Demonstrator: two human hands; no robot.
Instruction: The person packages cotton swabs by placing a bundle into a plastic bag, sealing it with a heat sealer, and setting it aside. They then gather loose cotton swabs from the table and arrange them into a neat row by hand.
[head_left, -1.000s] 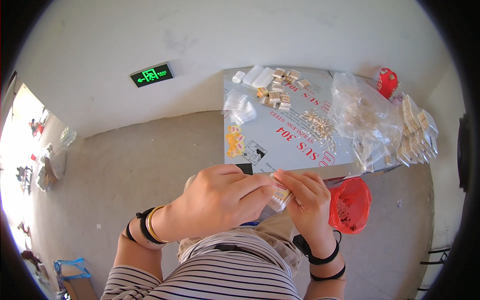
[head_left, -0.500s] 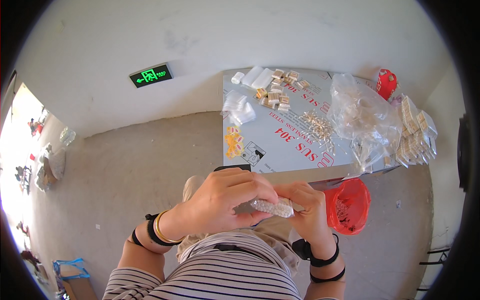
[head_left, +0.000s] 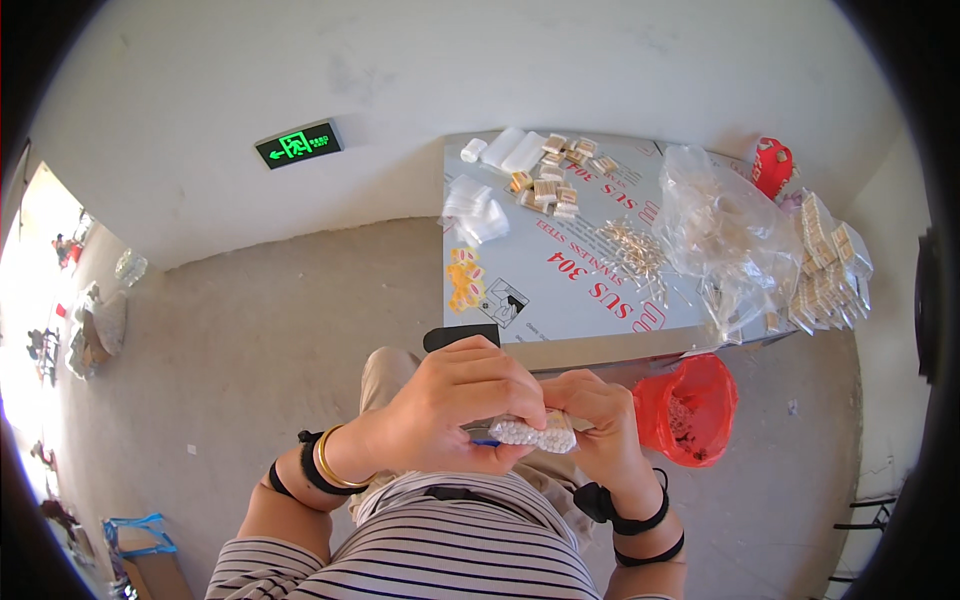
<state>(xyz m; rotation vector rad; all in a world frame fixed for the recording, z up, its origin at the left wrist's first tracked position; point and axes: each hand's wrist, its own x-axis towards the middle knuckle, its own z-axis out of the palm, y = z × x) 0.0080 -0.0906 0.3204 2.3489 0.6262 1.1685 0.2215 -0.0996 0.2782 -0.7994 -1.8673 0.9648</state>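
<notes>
Close to my body, both hands hold a clear packet of cotton swabs [head_left: 535,434], its white tips facing me. My left hand [head_left: 450,395] pinches the packet's left end between thumb and fingers. At the other end, my right hand [head_left: 600,415] grips with its fingers bent, partly hidden behind the packet. A small bit of blue shows under the left fingers; I cannot make out what it is. Beyond my hands, on the metal-topped table [head_left: 540,285], lie loose cotton swabs [head_left: 635,250], filled swab packets [head_left: 550,190], clear sleeves [head_left: 475,210] and yellow labels [head_left: 466,280].
A large clear plastic bag [head_left: 725,230] spreads over the table's right part, beside stacked swab packets [head_left: 835,265] and a red bag [head_left: 773,168]. A red-lined bin [head_left: 700,410] stands on the floor, right of my hands. Behind the table rises a wall with a green exit sign [head_left: 299,145].
Both hands have shifted slightly left and down with the packet, which shows more of its white tips. A bit of blue has come into sight under the left fingers.
</notes>
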